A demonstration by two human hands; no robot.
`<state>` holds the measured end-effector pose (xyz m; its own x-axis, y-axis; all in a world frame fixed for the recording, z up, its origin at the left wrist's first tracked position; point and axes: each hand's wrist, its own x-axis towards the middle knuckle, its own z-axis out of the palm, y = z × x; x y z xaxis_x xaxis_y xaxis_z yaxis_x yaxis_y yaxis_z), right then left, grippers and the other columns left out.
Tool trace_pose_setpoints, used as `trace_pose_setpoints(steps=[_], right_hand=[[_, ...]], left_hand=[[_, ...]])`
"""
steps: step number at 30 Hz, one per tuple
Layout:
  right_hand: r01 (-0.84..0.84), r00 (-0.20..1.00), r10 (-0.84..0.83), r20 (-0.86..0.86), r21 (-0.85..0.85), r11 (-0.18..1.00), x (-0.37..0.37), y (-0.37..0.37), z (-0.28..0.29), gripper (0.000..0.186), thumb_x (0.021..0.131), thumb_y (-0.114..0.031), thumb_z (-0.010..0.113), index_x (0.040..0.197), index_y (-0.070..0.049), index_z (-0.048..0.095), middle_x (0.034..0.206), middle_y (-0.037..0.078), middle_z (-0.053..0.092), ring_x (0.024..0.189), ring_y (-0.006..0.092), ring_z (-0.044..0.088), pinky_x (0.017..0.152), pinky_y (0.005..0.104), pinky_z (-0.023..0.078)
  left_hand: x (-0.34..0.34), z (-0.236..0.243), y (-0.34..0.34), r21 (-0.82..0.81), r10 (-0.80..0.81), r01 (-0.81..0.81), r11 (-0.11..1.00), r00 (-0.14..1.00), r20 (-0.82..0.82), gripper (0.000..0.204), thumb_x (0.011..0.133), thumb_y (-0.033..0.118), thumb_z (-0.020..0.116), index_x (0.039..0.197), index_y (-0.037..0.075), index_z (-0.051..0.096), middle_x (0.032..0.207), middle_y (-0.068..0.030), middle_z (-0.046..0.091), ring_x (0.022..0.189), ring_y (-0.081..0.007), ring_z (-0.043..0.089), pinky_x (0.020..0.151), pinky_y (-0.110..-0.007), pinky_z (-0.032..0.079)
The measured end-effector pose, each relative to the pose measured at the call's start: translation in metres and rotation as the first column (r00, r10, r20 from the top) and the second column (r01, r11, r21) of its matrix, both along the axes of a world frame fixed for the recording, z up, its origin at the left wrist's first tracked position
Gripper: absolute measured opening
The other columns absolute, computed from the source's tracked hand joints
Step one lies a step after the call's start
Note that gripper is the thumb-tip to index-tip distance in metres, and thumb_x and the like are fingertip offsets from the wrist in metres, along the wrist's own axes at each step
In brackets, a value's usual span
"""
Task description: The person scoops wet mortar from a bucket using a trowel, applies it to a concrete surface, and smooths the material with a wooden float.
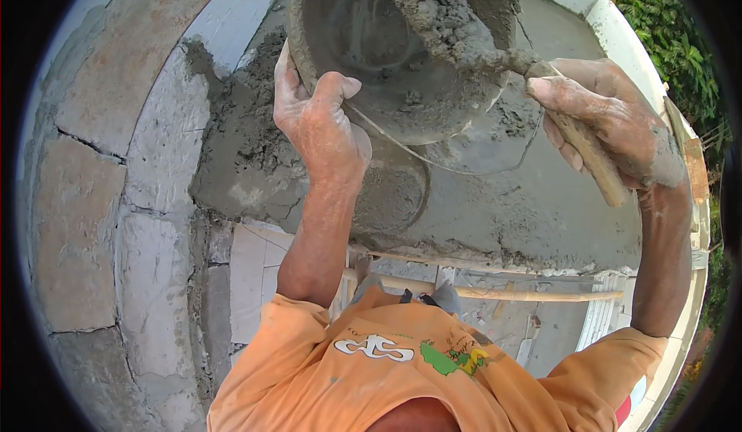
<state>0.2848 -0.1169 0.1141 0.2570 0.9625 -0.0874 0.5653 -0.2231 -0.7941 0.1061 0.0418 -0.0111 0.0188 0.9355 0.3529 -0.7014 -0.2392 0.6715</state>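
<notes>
My left hand point(325, 115) grips the near left rim of a mortar-coated bucket point(348, 53), its thumb over the edge and the fingers outside. The bucket is tilted so that its inside faces me, and little mortar shows on its bottom. In my right hand point(610, 119) is the wooden handle of a trowel point(498, 59). Wet grey mortar point(440, 18) is heaped on the trowel's blade, over the bucket's mouth, and hides most of the metal. A thin wire bail point(464, 171) hangs loose below the bucket's rim.
Under the bucket lies a grey mortar-covered slab point(541, 208) with a round imprint point(394, 196). Rough mortar point(255, 154) is piled beside white block courses point(158, 277) at left. A bamboo pole point(533, 296) crosses below the slab's near edge, with a drop behind it. Green foliage point(665, 30) stands beyond the right wall.
</notes>
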Motion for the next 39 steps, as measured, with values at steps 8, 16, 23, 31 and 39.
trace_pose_setpoints(steps=[8,16,23,31,39], right_hand=[[0.146,0.988,-0.148,-0.052,-0.039,0.988,-0.002,-0.085,0.006,0.048,0.09,-0.044,0.065,0.094,0.004,0.064,0.057,0.005,0.054,0.044,0.0117,0.051,0.043,0.0261,0.038],[0.068,0.997,-0.071,0.011,-0.452,0.889,0.001,-0.09,-0.052,0.041,0.094,-0.037,0.066,0.095,0.003,0.065,0.067,0.008,0.057,0.058,0.0133,0.058,0.053,0.0311,0.044],[-0.047,0.763,0.023,0.646,0.02,0.999,-0.03,-0.071,-0.137,0.038,0.086,-0.018,0.072,0.119,-0.002,0.062,0.086,0.013,0.064,0.072,0.0293,0.064,0.065,0.0392,0.052],[-0.17,0.395,-0.167,0.903,0.251,0.953,-0.041,-0.054,-0.182,0.041,0.079,-0.011,0.071,0.119,-0.006,0.065,0.082,0.007,0.055,0.071,0.0211,0.058,0.061,0.0355,0.044],[-0.146,0.533,-0.231,0.814,0.357,0.923,-0.041,-0.053,-0.162,0.045,0.082,-0.019,0.075,0.123,-0.006,0.064,0.082,0.008,0.057,0.074,0.024,0.062,0.063,0.0378,0.049]], left_hand=[[-0.058,0.009,0.045,-0.028,0.097,-0.096,0.995,0.995,0.037,0.058,0.073,-0.014,0.055,0.129,-0.003,0.053,0.11,-0.0102,0.064,0.098,-0.021,0.061,0.092,-0.034,0.049],[-0.128,0.024,0.059,0.057,0.28,-0.281,0.958,0.96,0.026,0.05,0.075,-0.013,0.058,0.124,-0.001,0.054,0.11,-0.0113,0.063,0.101,-0.0236,0.061,0.095,-0.036,0.049],[-0.152,0.034,0.034,0.083,0.403,-0.4,0.913,0.915,-0.013,0.045,0.079,-0.011,0.056,0.124,-0.002,0.053,0.113,-0.0111,0.063,0.104,-0.0225,0.062,0.098,-0.035,0.049],[-0.17,0.023,0.03,0.049,0.416,-0.416,0.908,0.909,0.016,0.05,0.079,-0.012,0.055,0.128,-0.002,0.051,0.117,-0.012,0.063,0.105,-0.0231,0.063,0.099,-0.036,0.05],[-0.171,0.015,0.027,0.001,0.436,-0.436,0.9,0.9,0.014,0.057,0.076,-0.012,0.056,0.131,-0.001,0.05,0.116,-0.011,0.063,0.104,-0.0227,0.062,0.099,-0.035,0.048]])
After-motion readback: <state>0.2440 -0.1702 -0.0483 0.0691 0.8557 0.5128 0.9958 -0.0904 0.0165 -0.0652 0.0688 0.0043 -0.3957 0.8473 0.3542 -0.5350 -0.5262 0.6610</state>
